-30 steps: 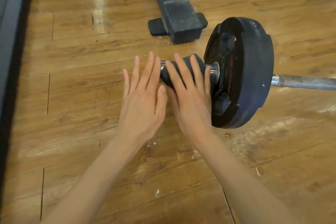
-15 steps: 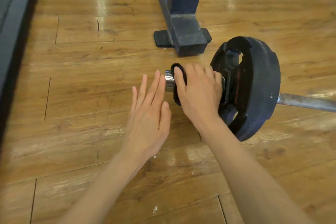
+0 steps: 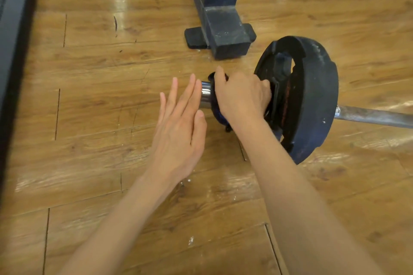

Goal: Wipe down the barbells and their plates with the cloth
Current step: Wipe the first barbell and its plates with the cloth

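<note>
Right hand [image 3: 242, 96] grips dark cloth [image 3: 218, 114] wrapped round barbell sleeve [image 3: 206, 95], hard against the plate [image 3: 312, 96]. Left hand [image 3: 178, 127] flat, fingers straight, fingertips at the sleeve's bare end, holding nothing. Barbell lies on wood floor [image 3: 100, 118], near rack foot [image 3: 225, 38]. Judged early: sleeve under way; plate faces, shaft [image 3: 375, 116] apparently not yet wiped.

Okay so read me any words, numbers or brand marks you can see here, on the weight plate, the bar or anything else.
No text can be read anywhere.
Weight plate: reddish marks on its inner face, too blurred to read as letters or numbers.
Bar: a small pale band at the collar beside the plate, too small to read.
Cloth, sleeve end and blue stand foot: no lettering visible.
</note>
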Tool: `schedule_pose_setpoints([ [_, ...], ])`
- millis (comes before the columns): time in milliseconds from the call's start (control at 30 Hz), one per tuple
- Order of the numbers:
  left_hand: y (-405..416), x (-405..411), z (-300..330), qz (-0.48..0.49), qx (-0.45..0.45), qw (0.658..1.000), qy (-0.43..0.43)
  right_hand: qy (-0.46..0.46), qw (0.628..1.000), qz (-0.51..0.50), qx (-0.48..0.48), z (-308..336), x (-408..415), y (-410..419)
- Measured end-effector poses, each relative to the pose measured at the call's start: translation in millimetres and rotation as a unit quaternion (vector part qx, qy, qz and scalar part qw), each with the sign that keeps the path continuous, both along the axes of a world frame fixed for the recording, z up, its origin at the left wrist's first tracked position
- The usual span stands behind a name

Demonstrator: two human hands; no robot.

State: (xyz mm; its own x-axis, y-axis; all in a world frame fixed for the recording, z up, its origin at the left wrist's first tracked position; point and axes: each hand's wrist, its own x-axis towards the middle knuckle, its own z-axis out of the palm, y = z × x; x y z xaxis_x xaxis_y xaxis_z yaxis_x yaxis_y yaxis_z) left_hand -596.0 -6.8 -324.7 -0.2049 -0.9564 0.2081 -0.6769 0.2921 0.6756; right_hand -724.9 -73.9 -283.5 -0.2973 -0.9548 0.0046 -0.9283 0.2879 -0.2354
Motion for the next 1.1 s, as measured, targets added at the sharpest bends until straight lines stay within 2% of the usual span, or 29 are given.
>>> schedule_pose_setpoints([
  [67,-1,-2,3,0.001,-0.003,1.000,0.004,0.024,0.997,0.015,-0.072,-14,3,33],
  [133,-3,-7,4,0.003,-0.010,1.000,0.004,0.045,0.993,0.035,-0.105,-25,8,65],
  [200,0,-12,6,0.000,-0.014,1.000,0.003,0.043,0.996,0.035,-0.071,-20,6,63],
  [267,7,-14,6,-0.004,-0.017,1.000,0.002,0.006,0.999,0.017,0.030,0,5,42],
  [333,15,-12,5,-0.013,-0.021,1.000,-0.004,-0.032,0.996,0.004,0.083,11,3,31],
  [367,19,-10,5,-0.016,-0.024,1.000,-0.008,-0.022,0.997,0.004,0.068,10,3,35],
  [467,23,-5,8,-0.014,-0.031,0.999,-0.022,0.002,0.998,0.015,-0.063,-9,12,85],
  [533,27,-4,9,-0.009,-0.025,0.999,-0.033,0.001,0.995,0.026,-0.100,-19,15,116],
  [600,38,-4,10,-0.013,-0.015,0.999,-0.034,-0.007,0.996,0.028,-0.082,-16,10,118],
  [700,60,-1,7,-0.028,-0.008,0.999,-0.016,-0.022,0.999,0.026,0.024,3,15,104],
  [767,77,3,5,-0.041,-0.001,0.999,-0.007,-0.008,0.999,0.045,-0.004,0,21,119],
  [867,101,9,6,-0.060,0.003,0.998,-0.004,0.003,0.990,0.086,-0.111,-16,12,157],
  [1000,123,17,8,-0.074,0.012,0.997,0.009,-0.005,0.995,0.030,-0.096,-16,30,184],
  [1100,136,24,13,-0.060,0.026,0.997,0.033,-0.004,0.987,0.123,-0.100,-19,30,206],
])
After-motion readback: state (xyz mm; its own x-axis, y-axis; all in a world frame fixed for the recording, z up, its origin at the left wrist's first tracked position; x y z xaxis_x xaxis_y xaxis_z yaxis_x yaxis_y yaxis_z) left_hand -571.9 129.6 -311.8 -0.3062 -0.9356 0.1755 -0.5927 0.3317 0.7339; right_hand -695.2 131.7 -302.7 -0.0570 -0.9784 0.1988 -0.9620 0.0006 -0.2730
